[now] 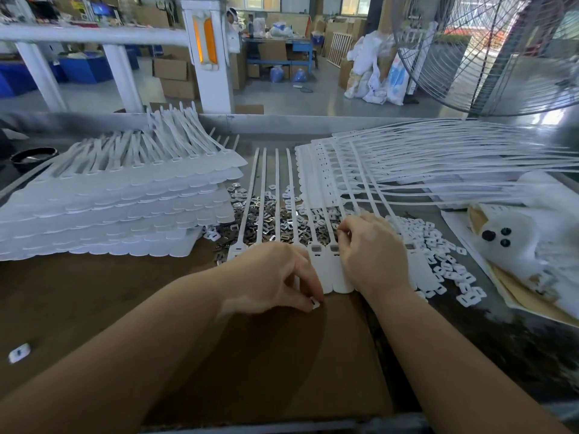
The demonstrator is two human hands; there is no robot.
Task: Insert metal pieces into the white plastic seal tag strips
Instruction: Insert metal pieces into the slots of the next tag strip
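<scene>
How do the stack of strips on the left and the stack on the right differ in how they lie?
The left stack lies in neat, squared layers with its tails pointing away; the right stack is fanned out, its tails sweeping far right. The left stack sits higher; the right one lies flatter. Both are white plastic tag strips on the table.

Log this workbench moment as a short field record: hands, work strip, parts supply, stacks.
left hand: pinches a small white clip at the near edge of the strip
right hand: fingers curled at a tag head slot
work strip: flat on the table
metal pieces: loose pile behind the hands
stacked strips: left of pile
</scene>
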